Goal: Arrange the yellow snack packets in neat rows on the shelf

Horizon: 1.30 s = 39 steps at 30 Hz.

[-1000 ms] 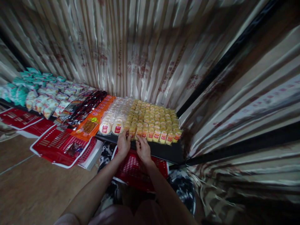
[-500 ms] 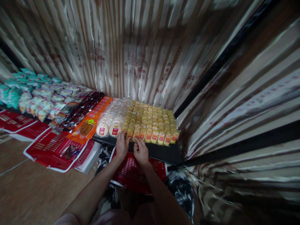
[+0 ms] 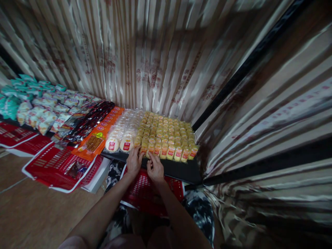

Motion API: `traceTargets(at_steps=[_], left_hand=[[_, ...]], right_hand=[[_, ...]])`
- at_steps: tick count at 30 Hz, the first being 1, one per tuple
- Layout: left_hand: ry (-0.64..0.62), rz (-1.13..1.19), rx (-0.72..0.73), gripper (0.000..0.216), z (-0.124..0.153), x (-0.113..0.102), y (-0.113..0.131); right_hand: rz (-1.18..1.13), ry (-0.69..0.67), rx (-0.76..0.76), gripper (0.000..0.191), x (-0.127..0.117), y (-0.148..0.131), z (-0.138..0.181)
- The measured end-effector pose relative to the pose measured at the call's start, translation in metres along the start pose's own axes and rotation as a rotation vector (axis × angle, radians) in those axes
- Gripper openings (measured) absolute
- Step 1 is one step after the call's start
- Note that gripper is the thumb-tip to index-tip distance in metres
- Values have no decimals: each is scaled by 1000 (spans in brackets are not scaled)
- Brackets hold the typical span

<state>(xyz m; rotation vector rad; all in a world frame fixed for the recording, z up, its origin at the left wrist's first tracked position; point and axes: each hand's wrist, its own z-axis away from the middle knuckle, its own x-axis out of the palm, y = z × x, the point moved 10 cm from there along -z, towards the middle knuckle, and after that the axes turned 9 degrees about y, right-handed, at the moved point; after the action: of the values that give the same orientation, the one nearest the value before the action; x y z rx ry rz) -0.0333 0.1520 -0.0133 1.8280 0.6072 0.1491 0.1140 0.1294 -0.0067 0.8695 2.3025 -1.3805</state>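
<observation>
Rows of small yellow snack packets point(image 3: 171, 136) with orange-red labels stand packed together on the black shelf point(image 3: 178, 171). At the front-left corner of these rows, my left hand point(image 3: 134, 160) has its fingers closed at the lower part of a front packet point(image 3: 144, 148). My right hand point(image 3: 155, 168) is just to the right, fingers curled and tips against the front packets' lower edge. Both hands' fingertips are partly hidden and small in view. Clear-wrapped round white crackers point(image 3: 126, 144) lie directly left of the yellow rows.
Left along the shelf are an orange pack of sticks point(image 3: 94, 140), dark shiny packets point(image 3: 89, 119), white packets point(image 3: 46, 117) and green packets point(image 3: 11, 105). Red baskets point(image 3: 58, 167) stand below, another red basket point(image 3: 140, 192) under my arms. A striped curtain point(image 3: 155, 58) and black posts point(image 3: 233, 83) border the shelf.
Both hands stay at the same front packets, with only slight finger shifts. The view has moved a little, so the things at left sit slightly further left.
</observation>
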Motion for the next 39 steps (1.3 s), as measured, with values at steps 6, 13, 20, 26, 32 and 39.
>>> traceTargets(at_steps=[6, 13, 20, 26, 32, 39], left_hand=[[0, -104, 91, 24, -1, 4, 2], [48, -328, 327, 21, 4, 7, 12], [30, -384, 407, 15, 8, 11, 20], [19, -357, 458, 24, 12, 3, 22], [128, -409, 468, 32, 9, -17, 27], [148, -381, 462, 32, -3, -14, 23]], right_hand=[[-10, -12, 1, 51, 2, 0, 0], [-7, 17, -22, 49, 1, 1, 1], [242, -22, -119, 56, 5, -10, -1], [399, -35, -133, 56, 10, -14, -2], [409, 4, -173, 55, 9, -18, -2], [399, 49, -196, 53, 8, -18, -1]])
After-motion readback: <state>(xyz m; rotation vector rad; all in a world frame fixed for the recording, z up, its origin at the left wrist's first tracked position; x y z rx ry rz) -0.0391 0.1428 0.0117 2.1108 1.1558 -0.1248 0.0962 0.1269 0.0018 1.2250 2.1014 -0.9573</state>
